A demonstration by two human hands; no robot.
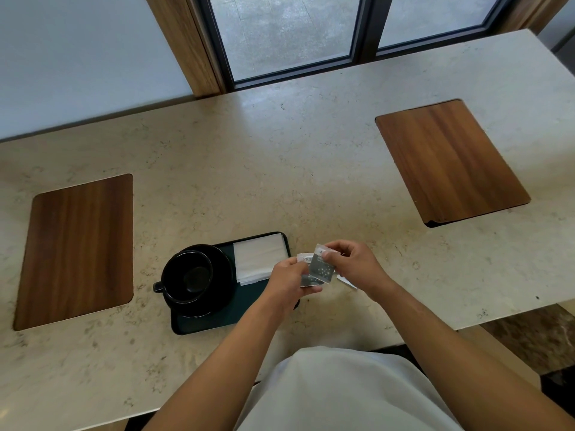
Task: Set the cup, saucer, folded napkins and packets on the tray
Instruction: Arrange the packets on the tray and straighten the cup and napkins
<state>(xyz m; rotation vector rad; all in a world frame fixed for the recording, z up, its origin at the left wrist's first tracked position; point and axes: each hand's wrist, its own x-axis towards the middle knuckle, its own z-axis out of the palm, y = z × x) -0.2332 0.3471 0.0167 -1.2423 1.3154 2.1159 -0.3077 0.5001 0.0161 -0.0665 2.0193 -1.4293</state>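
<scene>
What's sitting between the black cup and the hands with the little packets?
In the head view, the folded white napkins lie on the dark tray, between the cup on its saucer and the left hand and right hand holding packets.

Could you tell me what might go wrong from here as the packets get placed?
1. The right hand and left hand share several packets in a fingertip grip; one could slip onto the counter.
2. The saucer overhangs the tray; a forearm nudge could shift the cup.
</scene>
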